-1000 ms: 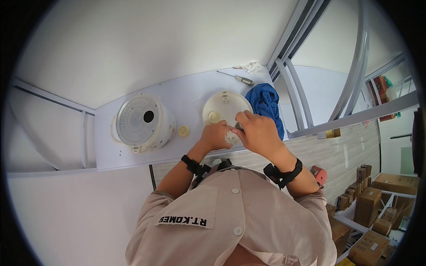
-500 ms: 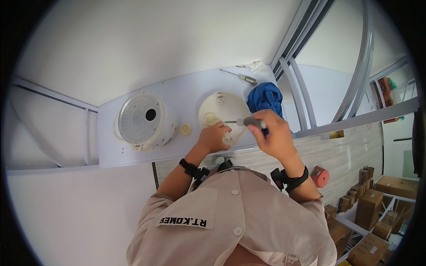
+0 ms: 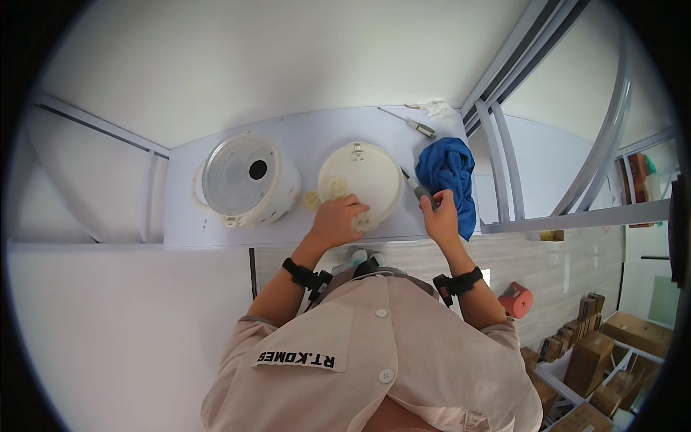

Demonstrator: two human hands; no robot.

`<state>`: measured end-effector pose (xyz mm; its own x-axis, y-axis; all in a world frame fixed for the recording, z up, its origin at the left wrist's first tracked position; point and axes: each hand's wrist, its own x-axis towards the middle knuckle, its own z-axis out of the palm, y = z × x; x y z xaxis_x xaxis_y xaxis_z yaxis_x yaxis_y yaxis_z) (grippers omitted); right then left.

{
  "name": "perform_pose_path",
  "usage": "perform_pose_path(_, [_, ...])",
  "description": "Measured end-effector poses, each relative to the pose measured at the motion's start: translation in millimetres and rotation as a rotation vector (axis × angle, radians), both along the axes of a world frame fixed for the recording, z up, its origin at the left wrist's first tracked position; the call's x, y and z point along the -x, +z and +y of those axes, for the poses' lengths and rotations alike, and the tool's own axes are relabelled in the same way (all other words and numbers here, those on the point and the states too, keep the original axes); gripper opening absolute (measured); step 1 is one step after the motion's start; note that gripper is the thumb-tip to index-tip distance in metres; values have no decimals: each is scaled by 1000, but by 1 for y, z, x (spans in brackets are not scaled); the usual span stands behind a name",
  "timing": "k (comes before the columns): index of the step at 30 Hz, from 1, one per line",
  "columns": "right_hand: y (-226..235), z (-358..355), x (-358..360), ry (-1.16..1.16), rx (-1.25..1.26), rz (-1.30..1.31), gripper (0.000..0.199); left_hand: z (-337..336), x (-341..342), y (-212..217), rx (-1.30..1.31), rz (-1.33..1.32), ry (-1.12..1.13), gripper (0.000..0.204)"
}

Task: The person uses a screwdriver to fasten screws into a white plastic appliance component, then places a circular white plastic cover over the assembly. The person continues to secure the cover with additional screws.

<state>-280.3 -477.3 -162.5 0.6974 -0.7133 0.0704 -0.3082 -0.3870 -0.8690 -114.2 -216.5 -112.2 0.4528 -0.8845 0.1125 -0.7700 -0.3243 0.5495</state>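
A white round lid-like shell [image 3: 374, 176] lies on the table with a small metal piece at its far edge. My left hand [image 3: 337, 223] is closed on its near edge, fingers curled over the rim. Inside the shell, at its left, sits a cream round cap [image 3: 337, 186]. A similar yellowish cap [image 3: 312, 200] lies just outside, by my left hand. My right hand [image 3: 441, 216] grips a grey-handled screwdriver [image 3: 420, 192] right of the shell, its shaft pointing away from me. A crumpled blue cloth [image 3: 448, 162] lies right beside that hand.
A white rice cooker [image 3: 289, 189] with a clear-looking top stands at the left of the table [image 3: 302, 127]. Another screwdriver [image 3: 422, 129] lies at the back right, near a white crumpled cloth [image 3: 440, 110]. Grey frame bars border the table's right end. Cardboard boxes [image 3: 590, 360] stand at lower right.
My right hand has drawn the screwdriver away from the shell, to the right and down beside the blue cloth. My left hand stays at the shell's near edge.
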Motion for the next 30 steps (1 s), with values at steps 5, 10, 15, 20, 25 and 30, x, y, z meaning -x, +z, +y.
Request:
perform_pose_path(5, [18,16,-11,141,315,252,43,0,5,2,9,-73,26,58])
perform_pose_path(10, [28,26,-21,246,348,508,52,1,13,8,-23,-93,77,66])
perform_pose_path(15, [30,29,-25,221,425,536,50,12,14,13,180,-11,112,59])
perform_pose_path(20, [69,34,-39,289,468,205,36,31,16,-6,354,84,473,41])
perform_pose_path(25, [83,46,-57,688,503,-88,23,44,13,-19,313,167,729,38])
perform_pose_path(30, [75,60,-61,961,563,18,27,48,12,-50,24,-60,755,63])
